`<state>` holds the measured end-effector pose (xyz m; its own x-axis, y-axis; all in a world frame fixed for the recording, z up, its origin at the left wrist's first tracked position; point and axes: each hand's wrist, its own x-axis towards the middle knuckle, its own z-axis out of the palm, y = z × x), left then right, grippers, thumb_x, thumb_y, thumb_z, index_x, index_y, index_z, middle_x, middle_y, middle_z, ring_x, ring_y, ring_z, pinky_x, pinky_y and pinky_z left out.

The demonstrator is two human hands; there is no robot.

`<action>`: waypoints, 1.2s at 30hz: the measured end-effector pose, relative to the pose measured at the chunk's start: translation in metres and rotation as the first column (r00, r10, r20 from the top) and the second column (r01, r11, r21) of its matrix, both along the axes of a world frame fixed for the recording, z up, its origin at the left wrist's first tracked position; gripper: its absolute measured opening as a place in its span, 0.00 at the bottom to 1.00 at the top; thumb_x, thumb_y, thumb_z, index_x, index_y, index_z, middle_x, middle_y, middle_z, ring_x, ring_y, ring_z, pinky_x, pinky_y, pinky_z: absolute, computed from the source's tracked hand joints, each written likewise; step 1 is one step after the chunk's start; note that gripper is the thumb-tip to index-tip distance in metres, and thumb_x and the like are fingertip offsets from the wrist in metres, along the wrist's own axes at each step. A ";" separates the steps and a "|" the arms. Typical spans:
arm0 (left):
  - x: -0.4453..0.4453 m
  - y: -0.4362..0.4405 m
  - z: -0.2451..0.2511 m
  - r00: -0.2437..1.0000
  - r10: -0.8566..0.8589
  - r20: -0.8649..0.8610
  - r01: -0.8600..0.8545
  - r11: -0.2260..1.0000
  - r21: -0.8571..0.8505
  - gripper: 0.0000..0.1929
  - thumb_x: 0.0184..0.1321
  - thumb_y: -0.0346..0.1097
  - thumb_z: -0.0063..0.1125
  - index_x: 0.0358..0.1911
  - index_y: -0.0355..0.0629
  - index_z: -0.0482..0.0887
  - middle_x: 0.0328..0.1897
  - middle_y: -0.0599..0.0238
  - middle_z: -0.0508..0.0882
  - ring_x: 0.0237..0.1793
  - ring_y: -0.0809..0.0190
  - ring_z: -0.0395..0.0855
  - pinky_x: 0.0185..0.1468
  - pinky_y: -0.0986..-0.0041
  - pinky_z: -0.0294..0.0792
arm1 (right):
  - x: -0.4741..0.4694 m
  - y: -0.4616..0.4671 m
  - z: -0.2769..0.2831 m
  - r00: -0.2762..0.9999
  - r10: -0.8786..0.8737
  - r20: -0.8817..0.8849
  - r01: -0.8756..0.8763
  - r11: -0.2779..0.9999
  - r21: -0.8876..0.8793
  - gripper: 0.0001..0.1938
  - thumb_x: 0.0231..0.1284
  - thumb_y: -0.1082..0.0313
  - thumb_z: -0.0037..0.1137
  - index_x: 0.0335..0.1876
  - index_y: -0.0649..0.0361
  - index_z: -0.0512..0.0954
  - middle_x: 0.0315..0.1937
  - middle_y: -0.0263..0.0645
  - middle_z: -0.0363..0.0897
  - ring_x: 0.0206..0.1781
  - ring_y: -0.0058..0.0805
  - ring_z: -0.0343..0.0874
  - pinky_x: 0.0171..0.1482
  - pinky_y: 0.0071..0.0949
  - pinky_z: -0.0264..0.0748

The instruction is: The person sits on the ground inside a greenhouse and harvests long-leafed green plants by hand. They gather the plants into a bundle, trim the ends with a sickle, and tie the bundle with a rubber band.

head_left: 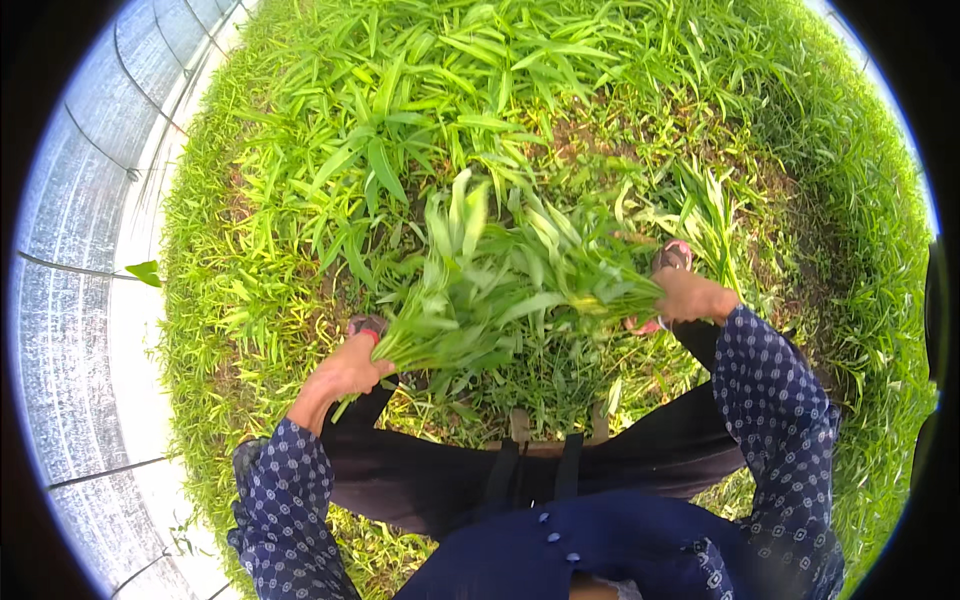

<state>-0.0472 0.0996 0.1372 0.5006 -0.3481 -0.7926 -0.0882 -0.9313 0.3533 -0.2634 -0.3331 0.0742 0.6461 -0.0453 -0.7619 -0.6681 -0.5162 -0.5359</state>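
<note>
My left hand (349, 371) is closed around the lower stems of a bunch of long-leaved greens (442, 322), whose leaves fan up and to the right. At the right, my right hand (694, 294) grips a second bunch of the same greens (592, 277) by its stems, its leaves pointing left. The leaves of both bunches overlap between my hands and look blurred. Beyond my right hand, a small bundle of cut greens (712, 217) lies on the ground.
Dense leafy plants (390, 150) grow ahead. Cut leaves and stems litter the soil (585, 139). My feet stand apart, just beyond my hands. A translucent sheet wall with curved ribs (75, 315) runs along the left. A low wooden seat (544, 448) shows between my thighs.
</note>
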 end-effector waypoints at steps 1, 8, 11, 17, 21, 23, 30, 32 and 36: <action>-0.006 -0.011 0.014 0.997 0.055 -0.062 -0.062 0.990 -0.125 0.14 0.67 0.32 0.60 0.52 0.34 0.75 0.29 0.63 0.80 0.20 0.68 0.76 0.20 0.75 0.68 | 0.002 -0.002 0.016 0.995 -0.055 0.081 0.050 0.997 0.061 0.14 0.70 0.72 0.51 0.57 0.64 0.78 0.32 0.39 0.82 0.22 0.20 0.76 0.24 0.21 0.75; 0.010 -0.010 0.008 0.953 0.184 -0.240 -0.254 0.918 -0.305 0.21 0.67 0.36 0.61 0.59 0.34 0.74 0.28 0.63 0.80 0.23 0.66 0.78 0.27 0.69 0.72 | -0.015 -0.017 -0.016 0.904 -0.059 0.424 0.063 0.998 0.003 0.11 0.68 0.75 0.48 0.50 0.66 0.80 0.36 0.43 0.85 0.26 0.27 0.80 0.32 0.23 0.79; 0.008 0.006 -0.028 0.997 0.070 0.021 -0.068 0.994 -0.079 0.19 0.68 0.36 0.61 0.57 0.33 0.75 0.27 0.63 0.79 0.18 0.68 0.75 0.18 0.74 0.66 | -0.024 -0.012 -0.044 0.937 -0.077 0.342 0.054 0.996 0.076 0.13 0.69 0.73 0.49 0.55 0.65 0.78 0.35 0.42 0.85 0.25 0.27 0.79 0.31 0.25 0.79; 0.015 0.023 -0.033 0.959 -0.074 0.273 0.075 0.997 0.008 0.14 0.67 0.33 0.61 0.50 0.30 0.78 0.30 0.60 0.83 0.21 0.64 0.77 0.30 0.66 0.72 | -0.001 0.004 -0.007 0.996 0.014 0.092 -0.005 0.995 -0.097 0.20 0.63 0.73 0.53 0.60 0.69 0.75 0.40 0.52 0.84 0.40 0.49 0.85 0.46 0.40 0.81; 0.007 0.001 0.003 0.869 0.477 -0.133 -0.479 0.742 -0.470 0.13 0.69 0.35 0.61 0.49 0.34 0.78 0.29 0.65 0.80 0.18 0.69 0.74 0.21 0.74 0.68 | 0.003 0.002 0.008 0.902 -0.328 0.281 0.317 0.944 0.088 0.19 0.67 0.74 0.51 0.62 0.66 0.73 0.29 0.39 0.82 0.20 0.25 0.77 0.24 0.26 0.73; -0.006 0.005 0.008 0.777 0.551 -0.305 -0.589 0.462 -0.663 0.12 0.68 0.36 0.62 0.47 0.36 0.77 0.29 0.66 0.81 0.17 0.71 0.73 0.18 0.78 0.65 | -0.003 0.014 0.011 0.712 -0.571 0.408 0.491 0.821 0.292 0.14 0.69 0.75 0.51 0.59 0.63 0.76 0.28 0.32 0.80 0.17 0.12 0.67 0.19 0.14 0.63; -0.034 -0.015 -0.061 0.645 0.629 -0.435 -0.762 0.485 -0.429 0.12 0.70 0.36 0.58 0.49 0.35 0.77 0.31 0.64 0.81 0.19 0.69 0.75 0.20 0.76 0.68 | -0.025 0.042 -0.062 0.789 -0.573 0.221 0.522 0.815 0.251 0.18 0.71 0.75 0.47 0.64 0.59 0.69 0.32 0.37 0.78 0.18 0.18 0.69 0.18 0.21 0.67; -0.047 -0.015 -0.065 0.597 0.628 -0.499 -0.787 0.336 -0.518 0.14 0.70 0.39 0.60 0.48 0.35 0.77 0.32 0.63 0.82 0.17 0.69 0.74 0.18 0.76 0.68 | -0.030 0.052 -0.057 0.692 -0.672 0.266 0.550 0.728 0.410 0.16 0.72 0.76 0.43 0.63 0.59 0.66 0.28 0.37 0.75 0.15 0.19 0.66 0.17 0.22 0.64; -0.073 -0.035 -0.079 0.625 0.603 -0.496 -0.695 0.140 -0.705 0.16 0.68 0.41 0.63 0.46 0.34 0.79 0.34 0.63 0.84 0.18 0.70 0.76 0.19 0.77 0.69 | -0.008 0.070 -0.050 0.443 -0.798 0.409 0.550 0.602 0.579 0.16 0.75 0.73 0.44 0.64 0.57 0.63 0.33 0.38 0.77 0.18 0.16 0.69 0.18 0.16 0.66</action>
